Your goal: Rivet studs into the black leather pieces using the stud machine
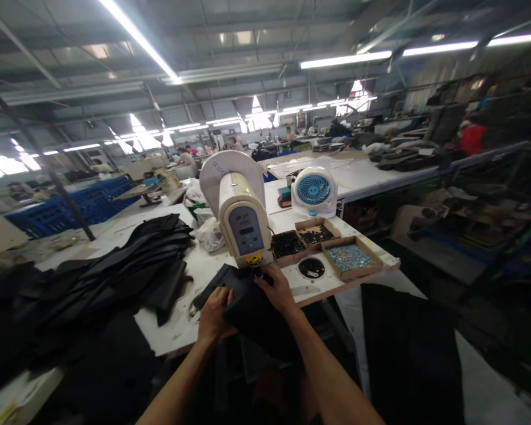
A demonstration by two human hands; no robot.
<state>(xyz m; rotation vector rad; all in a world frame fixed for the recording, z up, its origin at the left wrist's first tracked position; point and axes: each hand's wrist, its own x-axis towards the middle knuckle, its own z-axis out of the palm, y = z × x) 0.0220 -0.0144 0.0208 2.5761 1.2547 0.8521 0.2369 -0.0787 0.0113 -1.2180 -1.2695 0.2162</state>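
A piece of black fabric (261, 319) lies under the head of a cream fastener-press machine (243, 218) and hangs over the table's front edge. My left hand (214, 314) grips the fabric at its left side, fingers bent over a fold. Close to the machine's lower tip, my right hand (276, 288) has thumb and fingers curled together. Whatever is between those fingertips is too small and dark to tell. The yellow-and-black sticker (253, 258) sits just above the working point, which the fabric and right hand partly hide.
Right of the machine are boxes of black pieces (287, 244), dark small parts (317, 235) and silvery fasteners (349, 258), plus a round dish (311, 268). A white-and-blue fan (314, 192) stands behind them. Black fabric pieces (128, 260) are piled left; more black cloth (411, 354) hangs right.
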